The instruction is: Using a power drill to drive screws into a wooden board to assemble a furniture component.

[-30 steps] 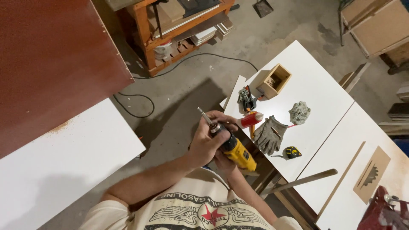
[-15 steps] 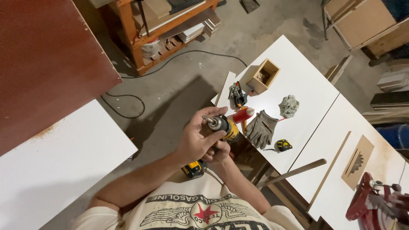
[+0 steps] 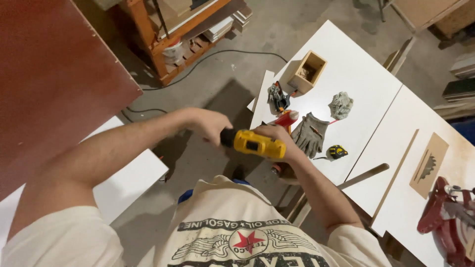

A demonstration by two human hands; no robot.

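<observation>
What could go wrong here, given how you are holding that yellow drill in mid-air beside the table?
The left hand grips the front end of the yellow drill, so a trigger press by the right hand might twist or pinch its fingers. The drill hangs over bare floor, not the white table; a slip could drop it. The black cable on the floor could catch a foot.

Both hands (image 3: 242, 133) grip yellow drill (image 3: 260, 143) — grey glove (image 3: 309, 134) on white table (image 3: 361, 59)
</observation>
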